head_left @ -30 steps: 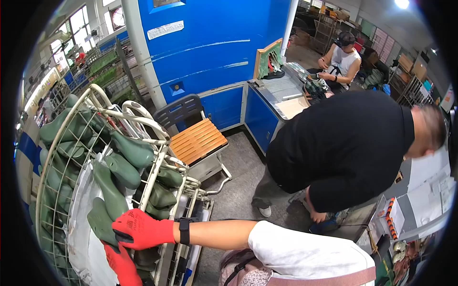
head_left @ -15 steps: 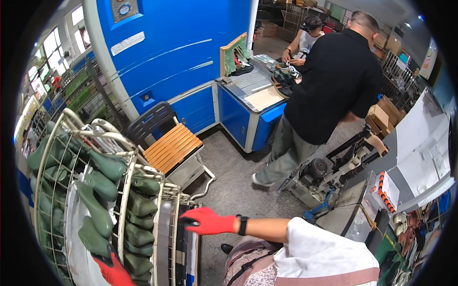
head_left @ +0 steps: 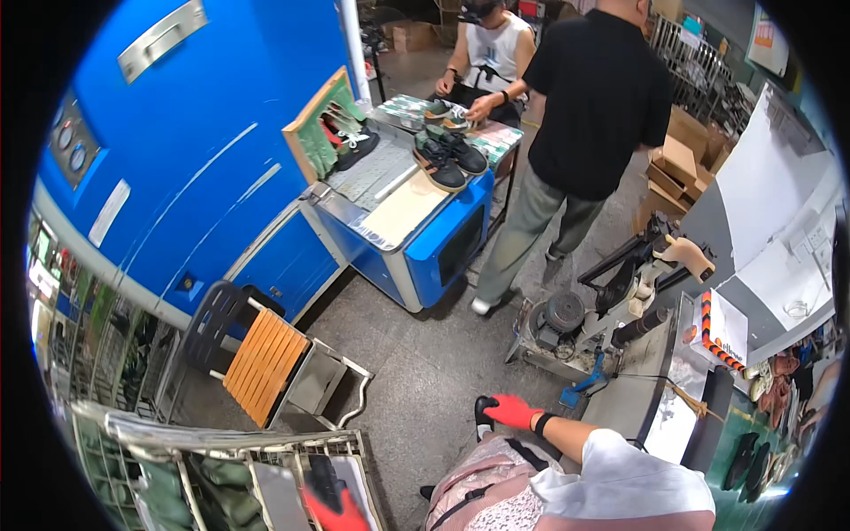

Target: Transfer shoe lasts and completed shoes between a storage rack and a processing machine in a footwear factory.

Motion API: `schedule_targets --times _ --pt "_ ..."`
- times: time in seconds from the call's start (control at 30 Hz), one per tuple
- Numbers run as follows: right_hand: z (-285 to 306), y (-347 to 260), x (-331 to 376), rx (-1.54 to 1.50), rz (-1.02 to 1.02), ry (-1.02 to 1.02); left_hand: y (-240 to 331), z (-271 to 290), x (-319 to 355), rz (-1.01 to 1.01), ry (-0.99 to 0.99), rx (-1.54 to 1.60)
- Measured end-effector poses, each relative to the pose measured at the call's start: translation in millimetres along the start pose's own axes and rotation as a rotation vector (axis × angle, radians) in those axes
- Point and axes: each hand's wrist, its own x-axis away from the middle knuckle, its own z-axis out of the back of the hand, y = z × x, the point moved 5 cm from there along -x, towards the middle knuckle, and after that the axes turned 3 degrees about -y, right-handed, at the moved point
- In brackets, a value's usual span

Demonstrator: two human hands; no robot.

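Note:
My right hand (head_left: 513, 412), in a red glove, hangs over the floor beside my apron. Its fingers point left, loosely stretched, and I make out nothing held. Close by its fingertips is a black shape (head_left: 483, 411), which looks like the toe of my shoe. Down at the lower edge, my left hand (head_left: 338, 511), also red-gloved, is over the cream wire rack (head_left: 190, 442). Motion blurs its fingers, and dark flat material (head_left: 324, 476) in the rack lies against them. Green shoe lasts (head_left: 226, 496) sit in the rack's compartments to the left.
A folding chair with a wooden slatted seat (head_left: 261, 367) stands beyond the rack. Shoes (head_left: 447, 159) rest on a blue machine's ledge (head_left: 403, 212). A person in black (head_left: 598, 106) stands there; another sits behind. A motorised machine (head_left: 562, 319) is at right.
My view has swung right, and the rack has slid toward the lower left. My right hand has left the rack's side; my left has left the green lasts. The standing person has moved farther off.

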Motion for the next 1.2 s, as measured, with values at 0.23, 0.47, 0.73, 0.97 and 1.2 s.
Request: schedule_targets --times 0.23,0.47,0.73,0.97,1.2 --pt "109.0 38.9 -59.7 -0.131 -0.018 0.130 55.8 -190.6 -73.3 -0.184 -0.356 0.082" --pt "222.0 -26.2 -136.0 -0.463 -0.075 0.199 130.3 -304.3 -174.0 -0.170 -0.551 0.128" --pt "366.6 -71.2 -334.9 -0.333 0.091 0.633 227.3 -434.1 -333.6 -0.253 -0.643 0.243" --pt "424.6 -112.2 -439.3 -0.500 0.004 0.668 312.4 -537.6 -464.6 -0.234 -0.646 0.183" --pt "454.6 -187.2 -418.2 -0.043 0.182 0.474 339.1 -619.5 -547.9 -0.085 -0.454 -0.131"
